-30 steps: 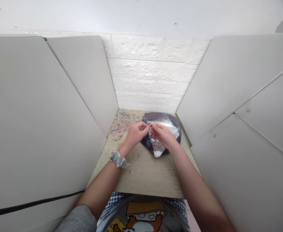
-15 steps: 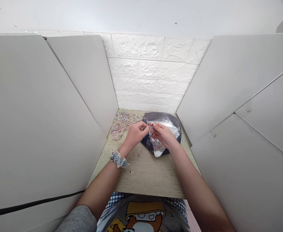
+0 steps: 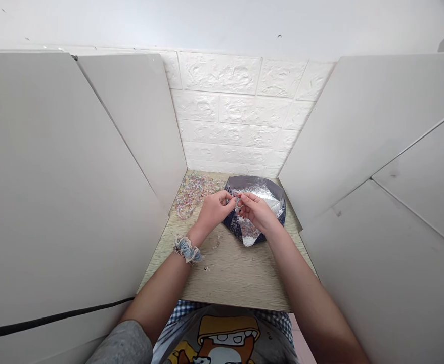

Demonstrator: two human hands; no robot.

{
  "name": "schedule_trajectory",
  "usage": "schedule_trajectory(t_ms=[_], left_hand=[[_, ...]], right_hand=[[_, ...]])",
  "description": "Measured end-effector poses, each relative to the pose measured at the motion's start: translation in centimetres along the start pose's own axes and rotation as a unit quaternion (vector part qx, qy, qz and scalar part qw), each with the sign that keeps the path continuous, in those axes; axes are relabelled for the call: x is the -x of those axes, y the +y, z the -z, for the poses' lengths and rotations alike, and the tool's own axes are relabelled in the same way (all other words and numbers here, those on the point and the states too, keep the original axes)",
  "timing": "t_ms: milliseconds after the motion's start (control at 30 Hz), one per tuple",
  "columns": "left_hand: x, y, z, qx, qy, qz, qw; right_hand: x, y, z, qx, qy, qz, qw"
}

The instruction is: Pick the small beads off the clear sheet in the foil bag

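My left hand and my right hand meet fingertip to fingertip above an open foil bag, dark blue outside and silver inside. Both hands are closed in a pinch on a small beaded piece held between them; it is too small to make out clearly. A blue scrunchie sits on my left wrist. Small beads show inside the bag's mouth near its front edge.
A heap of pale multicoloured bead strands lies at the back left of the wooden desk. A few loose beads lie near my left wrist. White partition boards wall both sides; a white brick wall is behind.
Both hands stay pinched together over the bag; only small finger movements and a slight shift of the camera show.
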State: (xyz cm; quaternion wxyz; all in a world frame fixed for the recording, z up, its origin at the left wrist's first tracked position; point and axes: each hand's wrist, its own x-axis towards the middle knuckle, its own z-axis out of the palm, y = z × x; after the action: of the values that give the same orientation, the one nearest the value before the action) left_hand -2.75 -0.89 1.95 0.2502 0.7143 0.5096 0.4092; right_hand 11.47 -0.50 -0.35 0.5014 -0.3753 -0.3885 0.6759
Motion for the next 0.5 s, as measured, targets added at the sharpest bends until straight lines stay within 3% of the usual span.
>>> schedule_trajectory(t_ms=[500], left_hand=[[0.07,0.2,0.01,-0.002,-0.007,0.01,1.0]], right_hand=[[-0.12,0.19,0.13,0.007,0.006,-0.003,1.0]])
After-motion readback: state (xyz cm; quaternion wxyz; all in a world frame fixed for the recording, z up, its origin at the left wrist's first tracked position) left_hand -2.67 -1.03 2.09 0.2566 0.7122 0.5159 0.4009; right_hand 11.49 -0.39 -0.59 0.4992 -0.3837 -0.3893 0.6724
